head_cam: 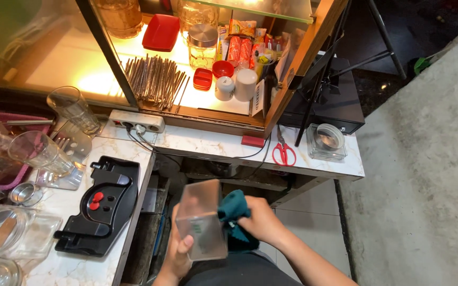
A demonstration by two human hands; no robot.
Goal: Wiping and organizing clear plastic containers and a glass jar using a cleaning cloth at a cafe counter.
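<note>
While the left hand [178, 254] wraps its fingers and thumb around a clear rectangular container [201, 221], holding it up low in the frame, the right hand [263, 221] is clenched on a teal cloth [234, 209] and presses it against the container's right side — the container is blurred, so whether the cloth reaches inside it is hard to tell. Just left of the hands, on the marble counter [86, 265], lies a black plastic base with red buttons [104, 204], and beside that stand clear glass jars [11, 233] and tall drinking glasses [72, 108]. Farther up, a white power strip [136, 121] sits at the counter's back edge, with red-handled scissors [283, 153] and a square glass ashtray [327, 140] off to the right. Beyond these — inside the lit display case [287, 90] — are a bundle of metal skewers [155, 79], a red tray [161, 32], a lidded glass jar [203, 45] and packets of snacks [242, 45].
</note>
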